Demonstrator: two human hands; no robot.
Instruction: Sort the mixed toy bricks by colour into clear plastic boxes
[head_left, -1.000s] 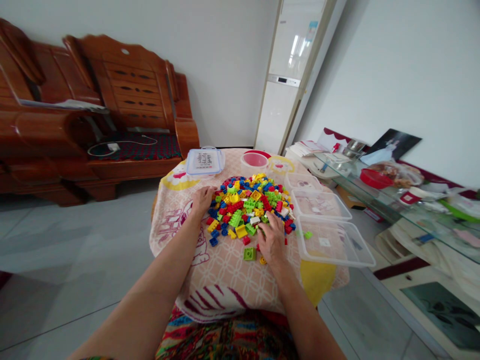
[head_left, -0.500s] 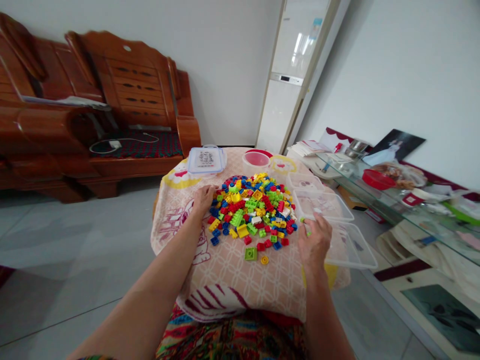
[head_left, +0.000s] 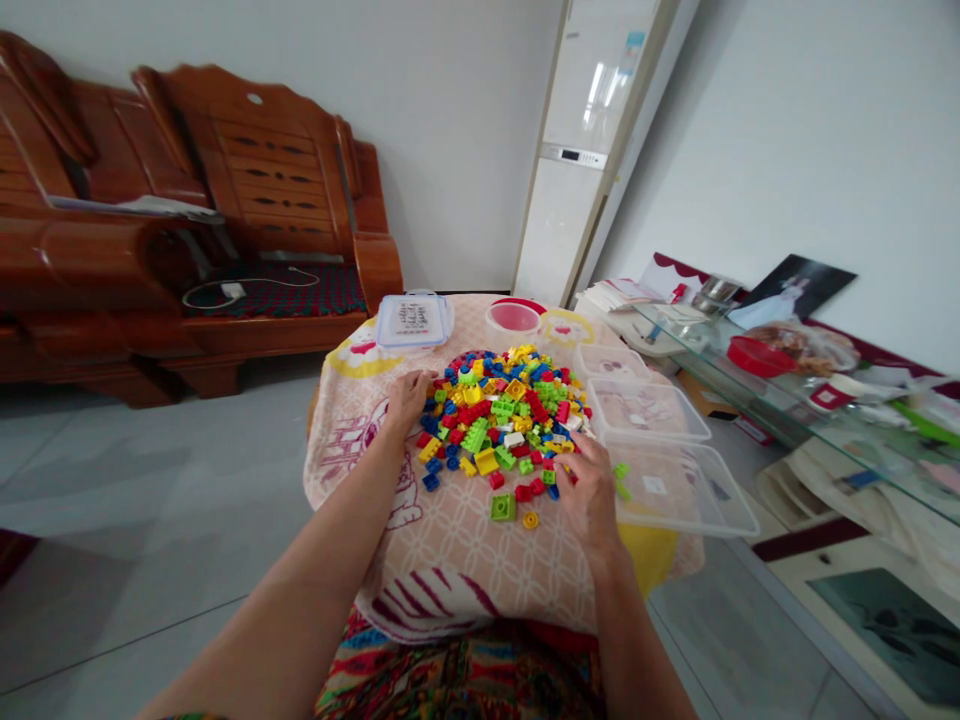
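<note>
The pile of bricks (head_left: pixel 499 410) lies in the middle of the cloth-covered table (head_left: pixel 465 570), thinning to loose pieces along its near edge. The right hand (head_left: pixel 585 490) is at the pile's near right edge, back upward, thumb and fingers bent and only partly apart, beside a small green brick (head_left: pixel 549 478); whether it has hold of a piece, I cannot tell. The left hand (head_left: pixel 407 402) rests at the pile's left edge, fingers loosely stretched toward the bricks, with nothing seen in its grasp. To the right of the pile are 3 clear boxes (head_left: pixel 658 408), and a few green pieces (head_left: pixel 621 469) show at the left end of the nearest. Just in front of the pile lie a square green block (head_left: pixel 503 508) and a round yellow piece (head_left: pixel 531 520), near each other. The step in hand looks like picking small pieces from the pile's edge with the right hand. The next move seems to call for a light thumb-and-finger pinch on a single piece, so that neighbouring bricks are not dragged along.
</note>
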